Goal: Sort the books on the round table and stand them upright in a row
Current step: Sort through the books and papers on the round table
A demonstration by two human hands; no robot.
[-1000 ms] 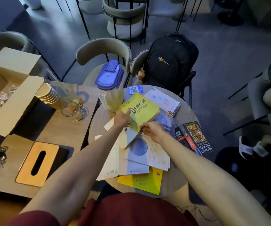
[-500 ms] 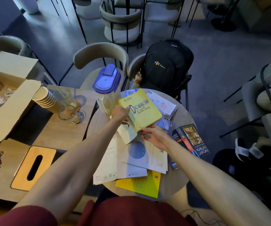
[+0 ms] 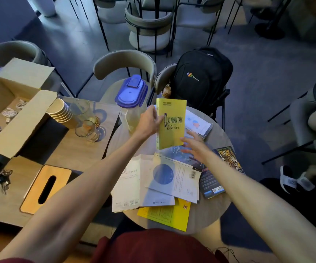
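My left hand grips the spine edge of a yellow book and holds it upright above the round table. My right hand is spread open just below and right of that book, fingers apart, holding nothing. Under my hands lie several flat books: a white one with a blue circle, a pale one, another yellow one at the near edge, a dark book at the right, and a light booklet at the far side.
A clear jug with a blue lid stands at the table's far left edge. The adjoining wooden table carries glasses, stacked paper cups, an open cardboard box and a wooden tissue box. A black backpack sits on a chair behind.
My left hand has lifted the yellow book from tilted to upright. My right hand has come off its lower edge and opened.
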